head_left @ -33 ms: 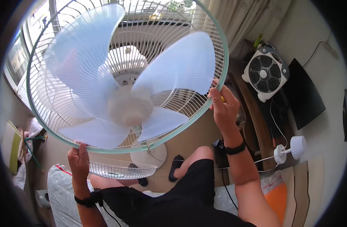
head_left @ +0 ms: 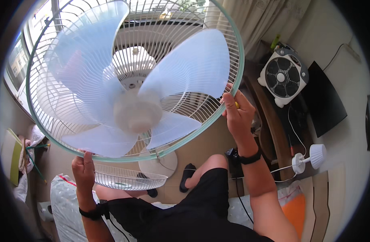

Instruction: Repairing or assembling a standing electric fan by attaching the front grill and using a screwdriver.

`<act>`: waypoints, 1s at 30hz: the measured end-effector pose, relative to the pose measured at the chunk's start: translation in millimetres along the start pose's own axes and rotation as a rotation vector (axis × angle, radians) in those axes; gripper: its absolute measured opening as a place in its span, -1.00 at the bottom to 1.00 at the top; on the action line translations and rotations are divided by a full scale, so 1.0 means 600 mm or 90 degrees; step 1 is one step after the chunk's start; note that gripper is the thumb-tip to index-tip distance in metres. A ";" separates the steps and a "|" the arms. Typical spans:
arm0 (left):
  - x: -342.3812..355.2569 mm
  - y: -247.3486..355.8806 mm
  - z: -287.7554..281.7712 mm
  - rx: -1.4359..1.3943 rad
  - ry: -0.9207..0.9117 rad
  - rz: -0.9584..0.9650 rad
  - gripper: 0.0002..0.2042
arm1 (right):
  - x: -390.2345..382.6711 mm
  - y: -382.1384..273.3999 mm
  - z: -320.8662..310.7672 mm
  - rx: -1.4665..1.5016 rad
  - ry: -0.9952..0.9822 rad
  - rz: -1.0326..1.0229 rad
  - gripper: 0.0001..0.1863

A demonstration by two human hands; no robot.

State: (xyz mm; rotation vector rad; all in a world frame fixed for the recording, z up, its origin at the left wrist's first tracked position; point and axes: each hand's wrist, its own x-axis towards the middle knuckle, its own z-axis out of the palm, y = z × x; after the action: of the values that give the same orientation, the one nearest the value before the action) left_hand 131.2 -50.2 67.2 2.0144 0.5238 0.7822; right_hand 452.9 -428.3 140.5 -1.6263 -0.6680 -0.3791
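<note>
A large round fan guard (head_left: 242,60) with a pale green rim and white wires fills the upper left, tilted toward me. Light blue translucent fan blades (head_left: 193,64) sit within its ring, around a whitish hub (head_left: 138,115). My left hand (head_left: 83,165) is closed on the lower left of the rim, thumb on top. At its right side, my right hand (head_left: 238,109) grips the rim too. Behind the wires shows the white motor housing (head_left: 134,56). Below the rim, a second white wire guard (head_left: 130,179) rests by my left leg. The round white base (head_left: 171,163) stands on the floor.
On the right are a grey-and-white box fan (head_left: 280,76), a dark flat screen (head_left: 324,101) and a white lamp (head_left: 317,157) with its cord. Patterned bedding (head_left: 62,201) lies lower left. Curtains (head_left: 253,20) hang beside the window.
The fan guard and blades have shifted very slightly up and left. Both hands keep their hold on the rim.
</note>
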 end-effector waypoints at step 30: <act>-0.025 -0.021 0.134 -0.131 -0.058 -0.032 -0.78 | -0.198 0.097 0.128 0.215 -0.036 0.188 -0.77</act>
State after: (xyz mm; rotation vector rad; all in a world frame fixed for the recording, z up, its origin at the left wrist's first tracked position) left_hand 175.9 -100.2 18.5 1.8299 0.4221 0.6813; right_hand 387.0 -381.1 10.8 -1.3881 -0.4933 -0.0033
